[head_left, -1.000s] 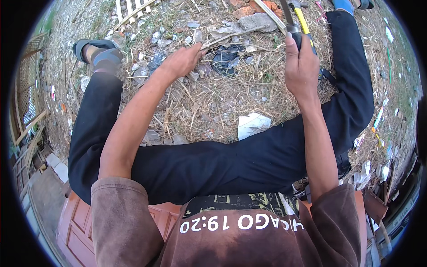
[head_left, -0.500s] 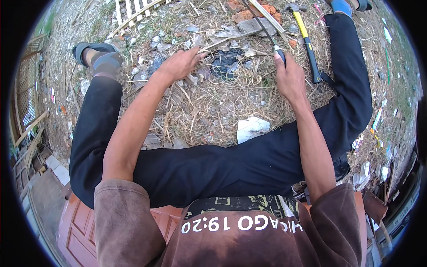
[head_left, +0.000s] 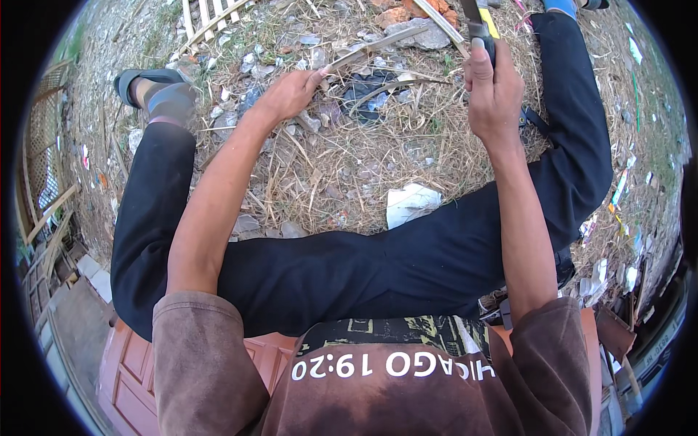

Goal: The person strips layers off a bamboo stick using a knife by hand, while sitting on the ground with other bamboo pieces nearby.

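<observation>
Head view: from where I stand, both forearms reach out over the lap to the littered ground; the left arm slants inward, palm down, and the left hand is closed, fingers and thumb pinching the near end of a wooden stick; that stick lies low over the straw between the feet, its far end by a grey stone, though I cannot tell whether they touch. The right arm runs nearly straight; the right hand is wrapped tight round the dark handle of a knife, thumb laid up along it, the blade upright and apart from the stick. White lettering crosses the brown shirt, upside down from here and partly lost in folds; a plate at the right rim bears small characters, bent and dim. The knife's tip is cut off above; a yellow-handled tool is mostly hidden behind the right hand; the left fingertips are hard to make out.
</observation>
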Motion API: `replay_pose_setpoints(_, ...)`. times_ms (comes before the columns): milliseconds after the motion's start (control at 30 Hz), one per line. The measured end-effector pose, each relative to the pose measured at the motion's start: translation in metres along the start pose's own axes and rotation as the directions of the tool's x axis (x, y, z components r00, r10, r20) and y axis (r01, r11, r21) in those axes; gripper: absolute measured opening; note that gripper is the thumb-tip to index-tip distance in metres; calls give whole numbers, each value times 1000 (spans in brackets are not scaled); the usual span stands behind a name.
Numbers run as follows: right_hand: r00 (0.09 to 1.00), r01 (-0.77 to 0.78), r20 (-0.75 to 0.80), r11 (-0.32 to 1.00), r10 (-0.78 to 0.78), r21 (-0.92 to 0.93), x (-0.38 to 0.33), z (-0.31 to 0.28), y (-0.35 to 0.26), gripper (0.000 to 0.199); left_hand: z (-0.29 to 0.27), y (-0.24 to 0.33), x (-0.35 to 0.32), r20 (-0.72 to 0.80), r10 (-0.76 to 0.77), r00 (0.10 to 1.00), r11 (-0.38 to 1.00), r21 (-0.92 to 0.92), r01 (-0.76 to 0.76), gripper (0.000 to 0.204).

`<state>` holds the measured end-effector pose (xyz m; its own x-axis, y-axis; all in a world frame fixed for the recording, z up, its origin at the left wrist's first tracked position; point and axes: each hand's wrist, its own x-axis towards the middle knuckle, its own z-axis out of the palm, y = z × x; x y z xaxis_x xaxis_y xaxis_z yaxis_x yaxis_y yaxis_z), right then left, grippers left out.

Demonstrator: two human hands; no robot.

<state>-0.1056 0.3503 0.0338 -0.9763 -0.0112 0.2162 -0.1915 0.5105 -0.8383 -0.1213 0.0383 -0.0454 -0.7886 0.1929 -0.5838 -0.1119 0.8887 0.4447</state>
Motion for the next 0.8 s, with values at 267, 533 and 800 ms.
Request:
replay_pose_setpoints(267, 997, -22, 68, 942, 48, -334, -3, 4, -13, 32, 6, -7, -2, 7, -18, 1000, 999, 52, 18, 56)
replay_pose_setpoints(533, 943, -117, 199, 822, 268, -557, -13, 8, 18, 43, 3, 1, -3, -21, -12, 1000, 1000, 11, 12, 56)
replay_pose_setpoints(800, 948, -294, 105, 953, 300, -72, -22, 12, 34, 46, 8, -3, 3, -11, -50, 999, 998, 37, 51, 62)
